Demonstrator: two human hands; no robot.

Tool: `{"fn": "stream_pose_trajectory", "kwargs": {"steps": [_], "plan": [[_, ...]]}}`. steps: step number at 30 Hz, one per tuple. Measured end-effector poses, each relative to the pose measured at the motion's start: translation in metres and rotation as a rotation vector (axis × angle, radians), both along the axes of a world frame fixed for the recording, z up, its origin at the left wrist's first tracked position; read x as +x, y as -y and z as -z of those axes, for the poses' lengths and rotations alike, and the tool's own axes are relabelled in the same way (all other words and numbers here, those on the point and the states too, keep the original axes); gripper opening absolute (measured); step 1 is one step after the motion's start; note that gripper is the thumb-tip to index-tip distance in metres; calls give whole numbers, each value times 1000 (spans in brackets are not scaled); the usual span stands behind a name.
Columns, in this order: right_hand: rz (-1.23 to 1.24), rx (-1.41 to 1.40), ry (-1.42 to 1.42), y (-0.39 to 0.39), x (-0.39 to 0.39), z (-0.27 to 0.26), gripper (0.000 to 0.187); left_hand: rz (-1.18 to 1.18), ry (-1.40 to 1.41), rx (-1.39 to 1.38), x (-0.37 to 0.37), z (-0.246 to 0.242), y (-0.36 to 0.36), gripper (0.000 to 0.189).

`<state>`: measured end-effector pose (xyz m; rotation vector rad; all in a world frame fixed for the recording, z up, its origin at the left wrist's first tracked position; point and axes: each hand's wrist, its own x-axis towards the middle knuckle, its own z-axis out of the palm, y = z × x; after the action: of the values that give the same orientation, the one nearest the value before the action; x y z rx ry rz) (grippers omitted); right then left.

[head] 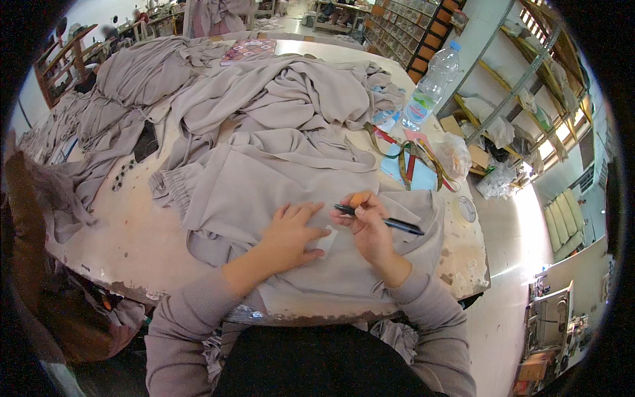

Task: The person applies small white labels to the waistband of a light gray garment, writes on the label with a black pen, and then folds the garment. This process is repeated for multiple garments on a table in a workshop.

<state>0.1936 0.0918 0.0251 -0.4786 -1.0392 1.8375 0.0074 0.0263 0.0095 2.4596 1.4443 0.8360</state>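
Observation:
A grey-mauve fabric garment (268, 173) lies spread on the table before me. My left hand (292, 235) rests palm down on it, fingers apart. Under and beside its fingertips is a small pale translucent piece (326, 242), partly hidden by the hand. Just to the right, my right hand (369, 223) holds a dark pen (404, 226) above the cloth, with the pen's black end pointing left towards my left hand. Something orange (356, 199) shows at the fingers of my right hand; I cannot tell what it is.
Heaped grey-mauve cloth (297, 94) covers the far side of the wooden table (114, 238). At the right are a plastic water bottle (426, 94), a measuring tape (409, 164), a clear plastic bag (451, 154) and a tape roll (467, 209). A patterned book (248, 51) lies at the back.

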Motion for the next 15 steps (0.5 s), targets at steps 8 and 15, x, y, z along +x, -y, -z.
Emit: {"fn": "stream_pose_trajectory", "kwargs": {"steps": [8, 15], "plan": [[42, 136, 280, 4, 14, 41, 10, -22, -32, -80, 2, 21, 13, 54], [72, 9, 216, 1, 12, 36, 11, -21, -49, -91, -3, 11, 12, 54]]}}
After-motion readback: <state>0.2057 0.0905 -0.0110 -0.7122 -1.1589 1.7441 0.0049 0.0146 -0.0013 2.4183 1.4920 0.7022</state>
